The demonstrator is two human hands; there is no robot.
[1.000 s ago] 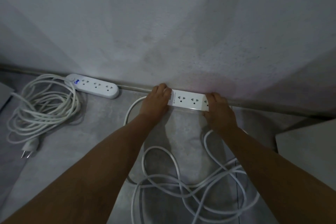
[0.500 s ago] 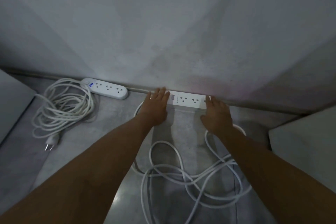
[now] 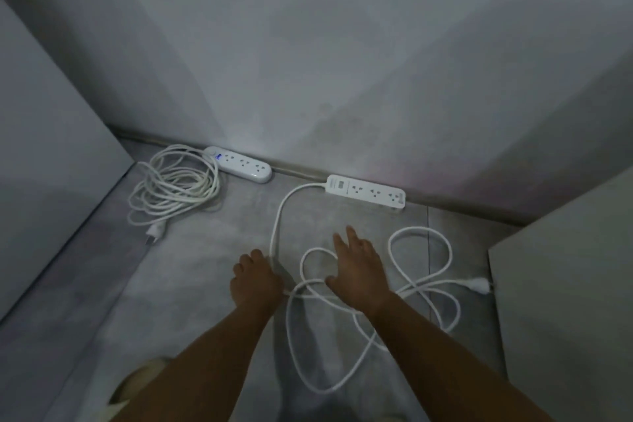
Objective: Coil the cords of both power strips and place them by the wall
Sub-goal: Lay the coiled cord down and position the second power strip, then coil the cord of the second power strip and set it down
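Loosely, the cord (image 3: 278,216) loops under the right hand (image 3: 359,272), fingers (image 3: 352,237) spread; left hand (image 3: 256,281) curls beside it, grip unclear.

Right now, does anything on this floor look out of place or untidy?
Yes. The right power strip lies along the wall, but its cord sprawls over the floor in loose, crossing loops, its plug off by the cabinet. The left power strip has its bundled cord gathered beside it.
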